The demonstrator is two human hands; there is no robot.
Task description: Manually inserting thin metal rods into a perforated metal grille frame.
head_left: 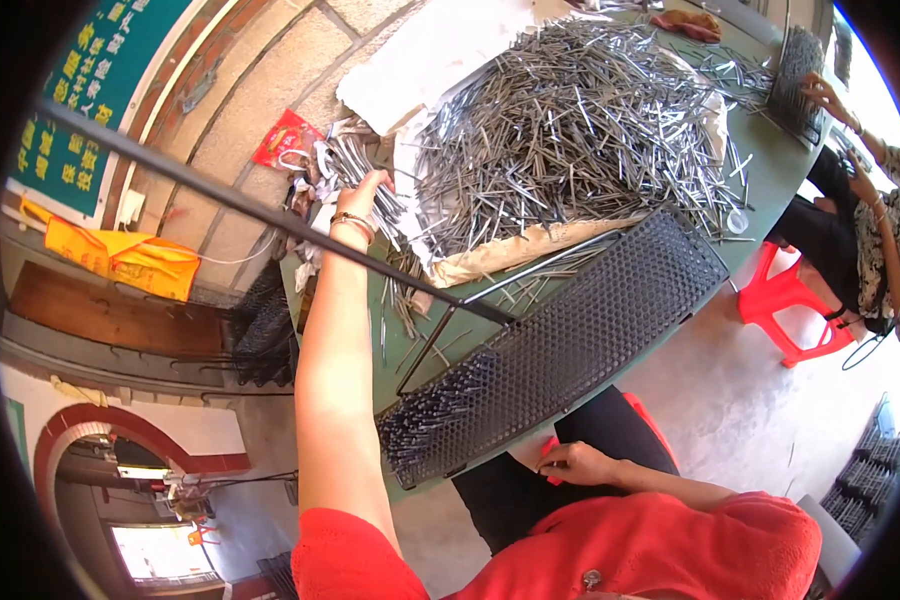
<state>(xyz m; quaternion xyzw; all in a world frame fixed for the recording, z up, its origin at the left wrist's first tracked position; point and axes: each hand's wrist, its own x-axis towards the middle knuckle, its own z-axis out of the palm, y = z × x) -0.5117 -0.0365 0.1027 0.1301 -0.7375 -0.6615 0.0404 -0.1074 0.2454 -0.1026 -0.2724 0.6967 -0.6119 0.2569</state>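
My left hand, a bracelet on its wrist, reaches across the green table to the left side of a heap of thin metal rods. Its fingers curl round a bunch of metal rods; the fingertips are partly hidden. Below the heap, a long black perforated rack lies slanted along the near table edge. Dark rods stand packed in the holes at its left end. In my lap, below the rack, my right hand is closed on a small red object whose kind I cannot make out.
A long dark bar crosses in front of my left forearm and meets the rack. Paper sheeting lies under the heap. A red packet is by the wall. At right, another person's hand touches a similar rack, near a red stool.
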